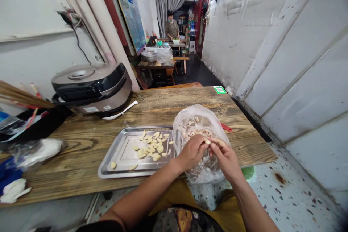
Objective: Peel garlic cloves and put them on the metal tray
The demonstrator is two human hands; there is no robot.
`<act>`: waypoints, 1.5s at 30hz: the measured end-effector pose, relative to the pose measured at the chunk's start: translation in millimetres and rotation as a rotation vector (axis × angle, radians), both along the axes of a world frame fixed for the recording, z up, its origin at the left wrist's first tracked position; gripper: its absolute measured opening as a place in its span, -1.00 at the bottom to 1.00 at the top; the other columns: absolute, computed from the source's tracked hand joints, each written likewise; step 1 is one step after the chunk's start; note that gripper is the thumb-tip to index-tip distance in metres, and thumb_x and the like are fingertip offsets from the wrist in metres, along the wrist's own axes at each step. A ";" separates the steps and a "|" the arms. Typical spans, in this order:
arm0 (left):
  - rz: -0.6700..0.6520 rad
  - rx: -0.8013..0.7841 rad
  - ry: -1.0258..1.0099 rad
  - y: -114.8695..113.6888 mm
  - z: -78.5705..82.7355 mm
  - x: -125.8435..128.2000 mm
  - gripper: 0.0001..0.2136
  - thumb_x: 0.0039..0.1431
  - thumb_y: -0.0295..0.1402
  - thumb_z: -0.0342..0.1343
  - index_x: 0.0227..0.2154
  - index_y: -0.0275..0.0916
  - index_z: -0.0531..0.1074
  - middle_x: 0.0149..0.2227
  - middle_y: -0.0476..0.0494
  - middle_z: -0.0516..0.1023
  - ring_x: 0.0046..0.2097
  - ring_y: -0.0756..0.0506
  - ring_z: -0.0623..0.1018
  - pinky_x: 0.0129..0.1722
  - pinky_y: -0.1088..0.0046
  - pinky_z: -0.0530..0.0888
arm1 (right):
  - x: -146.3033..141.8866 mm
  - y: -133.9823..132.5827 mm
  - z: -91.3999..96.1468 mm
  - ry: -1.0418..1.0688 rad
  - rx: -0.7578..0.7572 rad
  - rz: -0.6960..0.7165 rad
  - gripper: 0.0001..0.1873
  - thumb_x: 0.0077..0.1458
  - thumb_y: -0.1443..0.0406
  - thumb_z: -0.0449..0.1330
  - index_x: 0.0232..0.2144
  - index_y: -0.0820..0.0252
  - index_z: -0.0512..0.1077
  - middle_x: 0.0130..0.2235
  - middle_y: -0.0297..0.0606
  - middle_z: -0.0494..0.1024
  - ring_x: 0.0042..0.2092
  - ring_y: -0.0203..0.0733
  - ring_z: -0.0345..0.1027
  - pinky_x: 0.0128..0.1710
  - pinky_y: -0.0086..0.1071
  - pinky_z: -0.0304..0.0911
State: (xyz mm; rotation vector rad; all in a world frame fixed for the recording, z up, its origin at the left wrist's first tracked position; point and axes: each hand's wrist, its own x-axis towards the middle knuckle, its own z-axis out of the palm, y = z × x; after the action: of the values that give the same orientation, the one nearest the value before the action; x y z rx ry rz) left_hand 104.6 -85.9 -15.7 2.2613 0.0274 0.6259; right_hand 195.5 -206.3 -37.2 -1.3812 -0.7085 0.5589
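Over a clear plastic bag of garlic skins, my left hand and my right hand meet fingertip to fingertip. Between them they pinch one pale garlic clove; both hands are closed on it. To the left of the bag lies a metal tray with many peeled garlic cloves spread over it. The bag covers the tray's right end and hangs over the table's near edge. A red handle sticks out behind the bag; what it belongs to is hidden.
A rice cooker stands at the table's back left, with a white spoon before it. Left are a black chopstick box, plastic packaging and crumpled tissue. A person works at a far table. The wall runs along the right.
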 end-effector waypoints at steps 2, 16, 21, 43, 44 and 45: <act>0.006 -0.086 0.018 0.4 2.1 -0.2 -0.79 0.21 -0.34 -0.17 -0.33 -0.29 0.34 -0.36 -0.13 0.40 -0.29 -0.03 0.36 -0.23 0.44 0.27 | 0.0 -0.7 -2.1 -0.119 -0.008 -0.040 -0.73 0.04 0.21 0.12 -0.19 0.15 0.41 -0.40 -0.29 0.46 -0.39 -0.27 0.30 -0.36 -0.39 0.24; -0.015 -1.054 0.144 -4.0 7.3 2.5 -0.68 -0.07 -0.21 0.18 -0.33 -0.37 0.39 -0.51 -0.04 0.41 -0.51 0.10 0.32 -0.48 0.59 0.23 | -1.4 2.8 1.0 -0.517 0.044 -0.178 -0.81 0.06 0.30 0.10 -0.26 0.10 0.47 -0.29 -0.23 0.51 -0.24 -0.19 0.37 -0.21 -0.29 0.28; -0.038 -1.229 0.246 0.3 9.4 -0.8 -0.66 -0.16 -0.23 0.25 -0.36 -0.39 0.42 -0.54 -0.04 0.42 -0.57 0.15 0.30 -0.55 0.62 0.16 | 0.3 3.2 2.1 -0.411 0.042 -0.141 -0.83 0.03 0.26 0.14 -0.30 0.11 0.48 -0.32 -0.26 0.51 -0.26 -0.21 0.37 -0.23 -0.32 0.27; -0.090 -1.482 0.179 0.9 -1.9 -1.1 -0.73 -0.11 -0.33 0.25 -0.35 -0.40 0.44 -0.40 -0.16 0.50 -0.40 0.06 0.47 -0.34 0.56 0.40 | -9.7 9.6 -0.9 -0.143 -0.058 -0.226 -0.74 0.06 0.11 0.07 -0.46 0.19 0.36 -0.56 -0.39 0.35 -0.52 -0.33 0.17 -0.50 -0.47 0.11; -0.082 -1.476 0.179 1.8 -1.8 -1.5 -0.73 -0.11 -0.33 0.25 -0.34 -0.40 0.45 -0.39 -0.16 0.50 -0.39 0.06 0.47 -0.33 0.55 0.40 | -8.2 9.3 -1.2 -0.139 -0.071 -0.217 -0.72 0.06 0.11 0.06 -0.49 0.19 0.35 -0.59 -0.41 0.32 -0.54 -0.33 0.14 -0.52 -0.47 0.09; -0.075 -1.469 0.180 2.6 -1.8 -1.8 -0.73 -0.12 -0.34 0.26 -0.34 -0.40 0.46 -0.38 -0.17 0.50 -0.40 0.07 0.46 -0.33 0.56 0.40 | -6.5 9.0 -1.7 -0.143 -0.087 -0.210 -0.70 0.07 0.10 0.04 -0.52 0.19 0.33 -0.61 -0.42 0.29 -0.56 -0.34 0.12 -0.54 -0.47 0.07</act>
State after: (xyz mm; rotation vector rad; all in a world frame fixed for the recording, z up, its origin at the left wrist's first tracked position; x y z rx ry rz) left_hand 102.8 -83.3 -17.5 0.8670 0.3611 0.1830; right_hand 189.0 -197.3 -38.9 -1.5671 -0.6498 0.3304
